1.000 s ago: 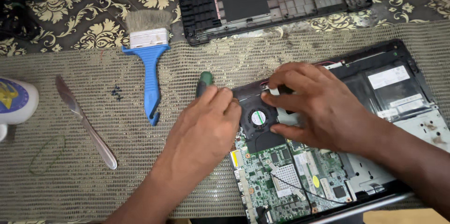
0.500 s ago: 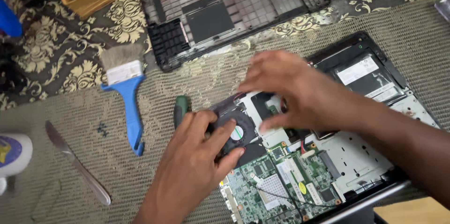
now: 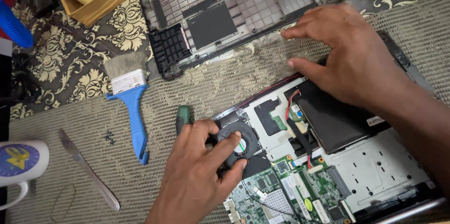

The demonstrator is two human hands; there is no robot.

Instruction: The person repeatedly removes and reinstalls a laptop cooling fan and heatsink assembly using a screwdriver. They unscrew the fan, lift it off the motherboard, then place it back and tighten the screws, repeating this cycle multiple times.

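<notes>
My left hand (image 3: pixel 199 172) curls around the round cooling fan (image 3: pixel 238 142) of the opened laptop (image 3: pixel 370 177), fingers pinching its housing; pulling hard could, I judge, tear the thin red wires (image 3: pixel 291 102) just beyond. Farther off, my right hand (image 3: pixel 344 53) lies open, flat on the laptop's back edge.

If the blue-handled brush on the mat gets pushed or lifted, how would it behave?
The brush lies flat with a wide flat handle, so it probably slides rather than rolls. Its bristles look soft and would likely splay. The woven mat may resist sliding.
</notes>
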